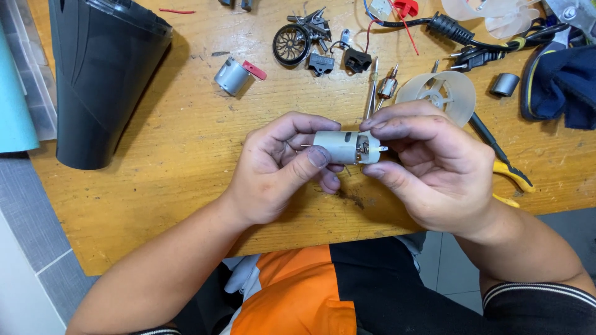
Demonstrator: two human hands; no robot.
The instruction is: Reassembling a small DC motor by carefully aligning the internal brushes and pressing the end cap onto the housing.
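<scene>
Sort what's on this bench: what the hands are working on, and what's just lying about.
In hand: small silver motor, held by left hand and right hand.

Lying about: second motor, black housing, pliers, fan wheel, black wheel, power cord.

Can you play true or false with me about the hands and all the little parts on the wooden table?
1. Both hands hold one small silver motor together. True: the left hand grips its body and the right hand pinches its end.
2. The big black cone-shaped housing lies on the right side of the table. False: it lies at the left.
3. A second silver motor with a red end piece lies on the wooden table. True.
4. The pliers with yellow handles are in the left hand. False: they lie on the table by the right hand.
5. The small black wheel sits near the far edge of the table. True.
</scene>
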